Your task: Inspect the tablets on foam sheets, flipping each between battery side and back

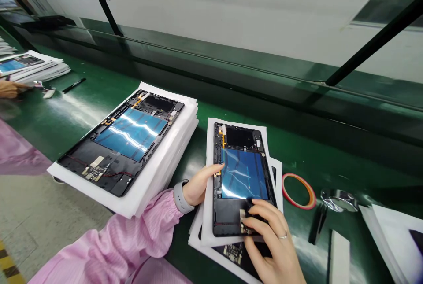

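Observation:
My left hand (200, 185) grips the left edge of a black tablet housing (241, 174), whose blue battery panel is exposed. The housing lies on a white foam sheet (208, 213), which tilts up off the bench. My right hand (271, 242) rests on the housing's lower end, its fingers over a small circuit board and partly hiding it. Another white sheet (198, 237) with a dark housing lies beneath. To the left of my left hand, a second open tablet housing (128, 138) sits on a thick foam stack (165, 160).
On the green bench at right lie an orange-rimmed tape ring (299, 191), a shiny metal dish (339, 200), a black tool (317, 224) and white sheets (390, 244). At far left, a co-worker's hand (9, 89) is near a stacked pile of tablets (33, 66) and a black marker (74, 85).

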